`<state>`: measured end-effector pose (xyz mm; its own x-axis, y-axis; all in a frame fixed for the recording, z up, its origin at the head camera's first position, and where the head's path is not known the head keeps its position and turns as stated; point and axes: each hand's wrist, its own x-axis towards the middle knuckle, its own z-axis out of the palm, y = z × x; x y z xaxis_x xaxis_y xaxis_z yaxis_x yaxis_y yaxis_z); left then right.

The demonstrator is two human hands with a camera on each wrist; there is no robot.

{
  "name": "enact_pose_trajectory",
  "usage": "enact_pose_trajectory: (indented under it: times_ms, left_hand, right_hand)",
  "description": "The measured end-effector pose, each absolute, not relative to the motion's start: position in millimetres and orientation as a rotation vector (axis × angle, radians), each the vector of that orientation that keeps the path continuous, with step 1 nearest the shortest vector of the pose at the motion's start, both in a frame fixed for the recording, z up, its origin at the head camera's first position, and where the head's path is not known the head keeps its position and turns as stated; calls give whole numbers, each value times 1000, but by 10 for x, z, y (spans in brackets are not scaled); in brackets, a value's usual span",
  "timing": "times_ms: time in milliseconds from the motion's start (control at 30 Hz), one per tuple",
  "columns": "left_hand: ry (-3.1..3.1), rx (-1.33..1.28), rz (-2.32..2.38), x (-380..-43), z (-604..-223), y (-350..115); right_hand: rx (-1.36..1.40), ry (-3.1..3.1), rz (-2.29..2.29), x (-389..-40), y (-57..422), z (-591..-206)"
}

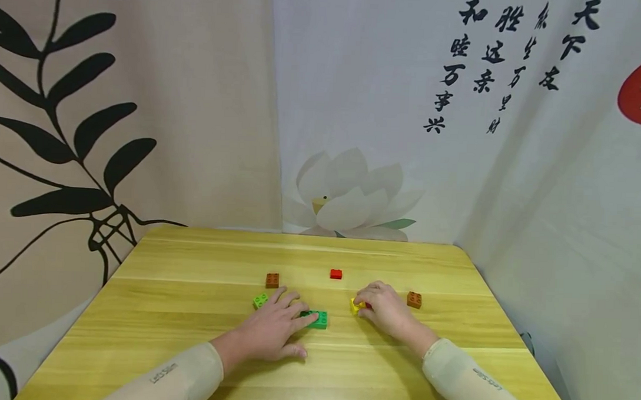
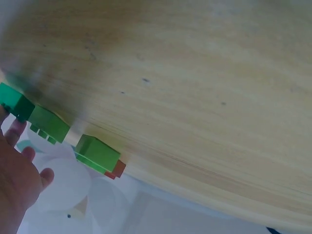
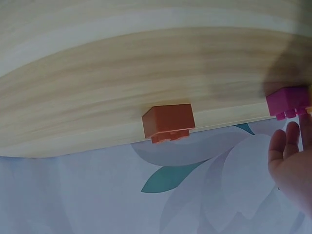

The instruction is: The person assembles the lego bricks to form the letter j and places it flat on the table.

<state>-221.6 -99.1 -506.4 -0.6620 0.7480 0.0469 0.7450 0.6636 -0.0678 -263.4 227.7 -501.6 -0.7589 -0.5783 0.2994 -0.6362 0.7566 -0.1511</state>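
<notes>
In the head view, the left hand point(image 1: 273, 331) lies left of the lower centre, its fingers spread and relaxed, grasping nothing, with the index finger touching a dark green studded plastic block point(image 1: 320, 320). A light green studded plastic block point(image 1: 260, 301) sits just beside its fingers, and a brown square plastic block point(image 1: 272, 281) stands a little higher in the frame. The left wrist view also shows a mid-green studded plastic block point(image 2: 49, 124) between the dark and light green ones. Right of the lower centre, the right hand point(image 1: 388, 311) pinches a yellow plastic block point(image 1: 355, 308) between thumb and bent fingers; a magenta plastic block point(image 3: 286, 102) is close by its fingers at the right edge of the right wrist view. A second brown block point(image 1: 414, 300) stands farther right, and a small red plastic block point(image 1: 336, 274) lies near the centre, on the yellowish wood-grain table point(image 1: 202, 260).
</notes>
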Motion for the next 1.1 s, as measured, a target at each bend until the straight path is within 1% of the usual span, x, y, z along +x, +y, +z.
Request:
enact_pose_trajectory:
  times_ms: [233, 433, 700, 1100]
  left_hand:
    - [-2780, -1252, 90, -2216, -5079, -987]
    - [-2765, -1255, 88, -2213, -5086, -993]
    - [-2751, -1263, 78, -2200, -5101, -994]
    - [-2776, -1258, 62, -2199, -5075, -989]
  right_hand:
    - [884, -2755, 414, -2636, 2198, -5019]
    - [867, -2812, 563, -2609, 2039, -4951]
    - [947, -2865, 797, -2548, 1857, -4846]
    - [1021, -2892, 819, -2470, 1768, -4804]
